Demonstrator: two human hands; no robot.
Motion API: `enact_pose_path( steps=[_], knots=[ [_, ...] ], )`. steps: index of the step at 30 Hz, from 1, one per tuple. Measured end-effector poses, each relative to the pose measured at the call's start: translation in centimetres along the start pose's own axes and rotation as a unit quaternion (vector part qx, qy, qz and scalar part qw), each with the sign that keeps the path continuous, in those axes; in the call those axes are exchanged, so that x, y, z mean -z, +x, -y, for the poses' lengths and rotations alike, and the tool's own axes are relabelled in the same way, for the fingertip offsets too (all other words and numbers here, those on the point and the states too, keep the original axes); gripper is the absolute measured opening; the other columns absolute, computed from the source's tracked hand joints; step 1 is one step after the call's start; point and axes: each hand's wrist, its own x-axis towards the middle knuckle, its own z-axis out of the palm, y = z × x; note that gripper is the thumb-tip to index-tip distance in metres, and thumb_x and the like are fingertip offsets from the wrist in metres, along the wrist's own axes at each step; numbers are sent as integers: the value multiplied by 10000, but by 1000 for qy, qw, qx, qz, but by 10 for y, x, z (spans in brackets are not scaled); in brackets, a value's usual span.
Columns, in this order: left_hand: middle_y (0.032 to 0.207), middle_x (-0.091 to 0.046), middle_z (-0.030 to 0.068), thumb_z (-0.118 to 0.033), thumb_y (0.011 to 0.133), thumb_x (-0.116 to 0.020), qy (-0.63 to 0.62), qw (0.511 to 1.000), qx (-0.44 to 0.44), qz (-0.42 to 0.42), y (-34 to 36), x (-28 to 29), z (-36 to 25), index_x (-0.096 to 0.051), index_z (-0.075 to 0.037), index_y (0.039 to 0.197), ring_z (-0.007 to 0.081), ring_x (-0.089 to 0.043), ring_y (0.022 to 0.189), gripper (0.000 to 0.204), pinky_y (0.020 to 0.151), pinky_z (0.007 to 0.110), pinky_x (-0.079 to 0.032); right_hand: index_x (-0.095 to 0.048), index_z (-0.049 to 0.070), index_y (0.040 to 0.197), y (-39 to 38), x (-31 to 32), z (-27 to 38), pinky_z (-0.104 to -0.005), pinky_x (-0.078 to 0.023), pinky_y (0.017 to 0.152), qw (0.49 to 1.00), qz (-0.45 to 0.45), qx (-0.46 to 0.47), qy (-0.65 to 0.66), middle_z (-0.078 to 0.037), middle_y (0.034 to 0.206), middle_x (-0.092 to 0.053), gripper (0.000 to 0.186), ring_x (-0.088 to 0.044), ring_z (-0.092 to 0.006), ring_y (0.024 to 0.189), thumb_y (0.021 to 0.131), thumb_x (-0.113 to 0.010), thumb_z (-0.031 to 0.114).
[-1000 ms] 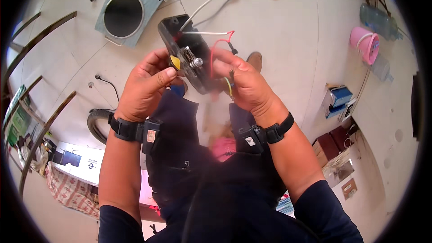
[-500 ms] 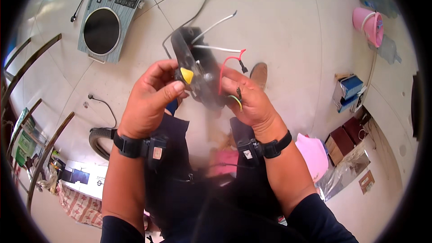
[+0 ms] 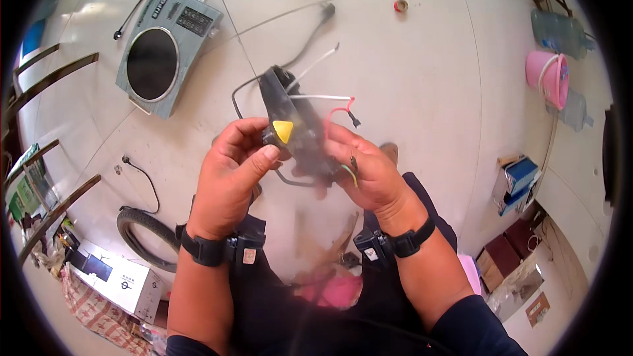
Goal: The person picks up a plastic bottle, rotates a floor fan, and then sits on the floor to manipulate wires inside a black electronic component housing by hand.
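Observation:
A dark plastic appliance housing (image 3: 275, 95) is held up between my hands, its lower part blurred and hazy. My left hand (image 3: 231, 175) grips its left side, with fingers and thumb closed beside a yellow triangular piece (image 3: 283, 132). At the housing's right side is my right hand (image 3: 374, 170), its fingers curled round the edge and partly hidden. Two white wires (image 3: 320, 97) stick out of the top. A red wire (image 3: 337, 111) with a black connector hangs out at the right, and a green-yellow wire (image 3: 351, 174) lies by my right fingers. A grey cord (image 3: 306, 36) with a plug trails behind.
A grey cooktop (image 3: 198, 43) lies at the far left. Chair-like bars (image 3: 56, 82) and a black tyre (image 3: 135, 231) are on the left. On the right stand a pink bucket (image 3: 544, 76), water bottles (image 3: 557, 33) and a blue box (image 3: 519, 181). A tape roll (image 3: 401, 6) lies ahead.
Both hands and the housing sit lower in the picture, as do the cooktop and floor items, so the view has shifted. The grip on the housing looks the same.

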Motion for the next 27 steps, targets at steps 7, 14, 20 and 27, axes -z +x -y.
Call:
enact_pose_path(
  steps=[7,14,20,27],
  knots=[
    [1192,-637,78,-150,958,-658,-3,996,-86,-10,-17,-1,-7,-529,-21,1310,163,-635,1015,397,878,323,-528,-417,25,1487,2,-18,19,-328,-544,665,997,60,-21,-34,-117,1264,-619,580,-662,-210,1019,949,-547,199],
    [1115,-665,55,-197,1047,-534,-37,986,-153,45,-44,-3,-14,-552,-5,1302,134,-634,942,321,838,300,-520,-455,7,1437,-14,-43,26,-278,-509,621,985,119,79,-94,-65,967,-624,510,-600,-138,672,950,-543,132],
    [1107,-675,55,-236,1073,-459,-154,954,-205,156,-64,-3,5,-556,-34,1307,136,-629,855,324,728,282,-502,-430,59,1486,-58,-73,15,-255,-498,609,961,115,161,-195,-54,965,-623,549,-572,-102,653,958,-572,104],
    [1167,-647,27,-261,1054,-492,-186,931,-208,233,-95,-8,9,-537,-70,1286,110,-594,900,304,709,274,-428,-443,52,1476,-91,-92,4,-256,-493,576,956,98,184,-209,-54,953,-619,525,-583,-109,694,966,-561,95]
  ],
)
